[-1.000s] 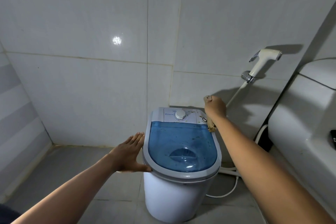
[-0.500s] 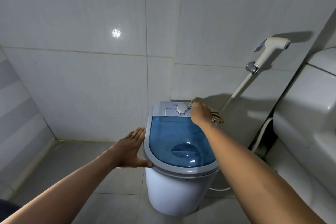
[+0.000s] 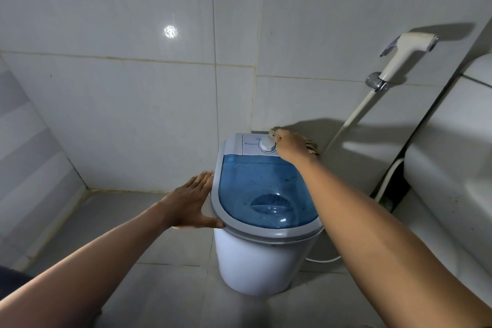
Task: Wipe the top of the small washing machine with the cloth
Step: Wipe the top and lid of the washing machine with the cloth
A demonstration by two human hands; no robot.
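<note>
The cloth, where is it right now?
In the head view, the cloth is bunched under the right hand on the back right of the washer, just right of the white dial.

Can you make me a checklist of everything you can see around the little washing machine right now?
Surface: washing machine top, pale control panel with a white dial; blue see-through lid shows dark specks.
Job's things: cloth, bunched under the right hand at the back right of the top.
Clutter: nothing seen.
Hands: right hand grips the cloth beside the dial; left hand lies flat against the grey rim's left side.
Cables: white hose on the floor behind the machine.
Surroundings: tiled wall and floor, bidet sprayer on the wall, toilet on the right.
</note>
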